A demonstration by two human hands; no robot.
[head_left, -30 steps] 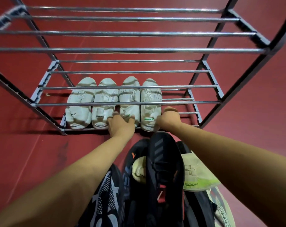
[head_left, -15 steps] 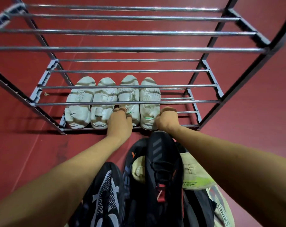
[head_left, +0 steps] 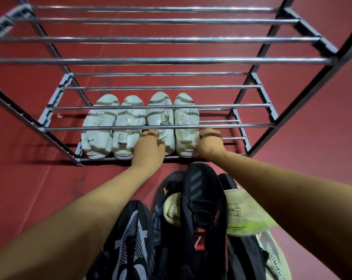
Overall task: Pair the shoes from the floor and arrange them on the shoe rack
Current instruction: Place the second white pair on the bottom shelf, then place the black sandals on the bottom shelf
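Observation:
Several white shoes stand side by side on the bottom shelf of the metal shoe rack. The left pair is untouched. My left hand grips the heel of the third white sneaker, which has green trim. My right hand holds the heel side of the fourth white sneaker. Both hands reach under the second shelf's bars. On the floor near me lies a heap of dark shoes and a pale green shoe.
The rack's upper shelves are bare chrome bars overhead. The bottom shelf has free bars to the right of the white shoes. A black and grey mesh shoe lies at the heap's left. Red floor surrounds everything.
Both hands have pushed the two right white sneakers a little deeper onto the bottom shelf. My left hand has slid further forward over its sneaker's heel.

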